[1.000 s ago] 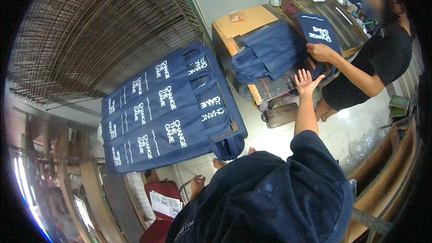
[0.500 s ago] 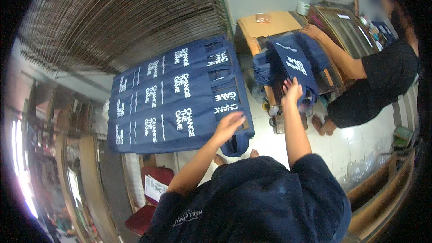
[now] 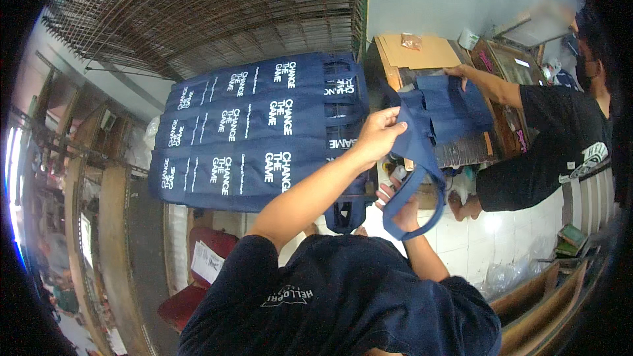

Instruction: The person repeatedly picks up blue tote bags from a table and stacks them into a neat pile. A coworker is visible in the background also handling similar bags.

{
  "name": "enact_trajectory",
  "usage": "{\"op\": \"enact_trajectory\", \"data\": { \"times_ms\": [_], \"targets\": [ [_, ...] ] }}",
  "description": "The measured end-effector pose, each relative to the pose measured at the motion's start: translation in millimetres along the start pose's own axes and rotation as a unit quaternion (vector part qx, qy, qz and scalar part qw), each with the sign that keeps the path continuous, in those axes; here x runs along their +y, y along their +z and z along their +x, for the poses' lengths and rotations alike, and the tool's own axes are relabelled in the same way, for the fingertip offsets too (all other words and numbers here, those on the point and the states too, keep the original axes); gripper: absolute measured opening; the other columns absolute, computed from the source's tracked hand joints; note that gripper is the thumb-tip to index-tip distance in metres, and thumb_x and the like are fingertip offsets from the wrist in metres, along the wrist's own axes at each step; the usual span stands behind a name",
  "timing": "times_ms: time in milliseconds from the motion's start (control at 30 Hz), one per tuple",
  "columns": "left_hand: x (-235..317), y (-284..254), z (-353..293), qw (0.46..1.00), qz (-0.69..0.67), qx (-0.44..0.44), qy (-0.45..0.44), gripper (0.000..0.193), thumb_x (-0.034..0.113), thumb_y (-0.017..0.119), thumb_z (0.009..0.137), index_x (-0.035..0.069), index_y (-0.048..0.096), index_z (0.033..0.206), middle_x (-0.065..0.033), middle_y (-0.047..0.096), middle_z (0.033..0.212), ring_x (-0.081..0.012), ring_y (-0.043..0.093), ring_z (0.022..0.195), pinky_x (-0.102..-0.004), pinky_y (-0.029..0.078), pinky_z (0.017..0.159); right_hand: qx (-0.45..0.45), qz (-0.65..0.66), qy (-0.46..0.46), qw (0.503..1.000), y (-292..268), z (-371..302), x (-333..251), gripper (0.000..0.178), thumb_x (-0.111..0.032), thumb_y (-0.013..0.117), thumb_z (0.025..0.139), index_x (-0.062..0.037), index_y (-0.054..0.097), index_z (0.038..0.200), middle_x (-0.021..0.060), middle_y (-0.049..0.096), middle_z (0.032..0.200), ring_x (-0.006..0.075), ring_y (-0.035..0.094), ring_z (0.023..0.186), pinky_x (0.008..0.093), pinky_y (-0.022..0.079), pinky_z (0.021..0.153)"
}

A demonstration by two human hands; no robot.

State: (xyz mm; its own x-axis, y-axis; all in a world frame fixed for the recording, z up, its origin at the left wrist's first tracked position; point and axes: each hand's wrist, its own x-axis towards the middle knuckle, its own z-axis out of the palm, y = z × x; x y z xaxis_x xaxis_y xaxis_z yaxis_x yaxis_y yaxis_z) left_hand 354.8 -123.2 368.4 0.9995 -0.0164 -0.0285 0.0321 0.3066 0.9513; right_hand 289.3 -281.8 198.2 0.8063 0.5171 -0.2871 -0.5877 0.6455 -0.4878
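Observation:
Pinched between thumb and fingers, the edge of a navy tote bag (image 3: 414, 133) is held by my left hand (image 3: 381, 137), over the gap between two work surfaces. The bag's strap loop (image 3: 432, 217) hangs down across my right hand (image 3: 403, 206), whose fingers are spread apart; the strap hides part of the palm. To the left, rows of navy tote bags (image 3: 254, 135) with white print lie flat on a table, their handles toward me on the right side. A pile of navy bags (image 3: 455, 115) lies on the right-hand bench.
A co-worker's hand (image 3: 456, 75) rests on the bag pile at the right. Behind it lies a brown board (image 3: 422, 56). A wire drying rack (image 3: 217, 13) rises behind the table. A red chair (image 3: 208, 240) with papers stands at the lower left, and wooden frames (image 3: 554, 290) at the lower right.
My left hand has moved right from the laid-out bags and taken hold of a tote bag. My right hand has come down and left, now at the strap. The co-worker's pile has shifted.

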Motion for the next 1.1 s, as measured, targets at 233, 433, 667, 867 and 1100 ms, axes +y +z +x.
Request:
{"op": "enact_trajectory", "data": {
  "times_ms": [233,433,667,867,1100],
  "targets": [
    [43,-69,-28,0.994,0.032,0.056,0.087,0.036,-0.003,0.048,0.084,-0.002,0.047,0.12,-0.0067,0.061,0.091,-0.0099,0.058,0.077,-0.0228,0.048,0.069,0.026,0.002,-0.001,1.0,62,22,-44,0.028,-0.024,0.051,0.084,-0.0135,0.05,0.111,0.0052,0.058,0.105,0.0208,0.057,0.09,0.0355,0.048,0.07],
    [33,-146,-22,0.968,0.164,0.18,0.061,0.041,-0.002,0.052,0.083,-0.002,0.044,0.123,-0.0078,0.058,0.098,-0.0113,0.058,0.082,-0.0231,0.047,0.073,0.112,-0.214,-0.069,0.968,94,104,-43,0.037,-0.005,0.049,0.077,-0.0185,0.048,0.112,-0.0027,0.055,0.097,0.0114,0.051,0.079,0.0263,0.037,0.059],
    [-21,-230,-26,0.901,0.271,0.335,0.042,0.061,0.013,0.065,0.077,0.004,0.035,0.13,-0.0151,0.053,0.111,-0.0196,0.057,0.091,-0.0291,0.047,0.076,0.128,-0.282,-0.034,0.95,71,253,-12,0.04,-0.003,0.045,0.075,-0.018,0.045,0.112,-0.0005,0.054,0.093,0.013,0.049,0.077,0.0291,0.038,0.058],
    [-87,-260,-167,0.909,0.24,0.342,0.011,0.048,0.015,0.066,0.076,0.002,0.048,0.119,-0.0119,0.058,0.102,-0.0161,0.056,0.091,-0.0294,0.045,0.077,0.181,-0.351,-0.003,0.919,46,309,1,0.033,-0.004,0.046,0.073,-0.0171,0.048,0.104,0.0002,0.05,0.088,0.0148,0.045,0.078,0.0311,0.037,0.056],
    [-170,-247,-360,0.791,0.36,0.46,-0.18,0.04,0.019,0.067,0.074,-0.004,0.055,0.104,-0.0113,0.064,0.079,-0.0181,0.061,0.071,-0.0282,0.047,0.067,0.211,-0.353,-0.002,0.912,36,327,-3,0.029,-0.004,0.046,0.073,-0.0151,0.049,0.1,0.0002,0.05,0.087,0.0157,0.046,0.078,0.0323,0.039,0.058]
  ]
}}
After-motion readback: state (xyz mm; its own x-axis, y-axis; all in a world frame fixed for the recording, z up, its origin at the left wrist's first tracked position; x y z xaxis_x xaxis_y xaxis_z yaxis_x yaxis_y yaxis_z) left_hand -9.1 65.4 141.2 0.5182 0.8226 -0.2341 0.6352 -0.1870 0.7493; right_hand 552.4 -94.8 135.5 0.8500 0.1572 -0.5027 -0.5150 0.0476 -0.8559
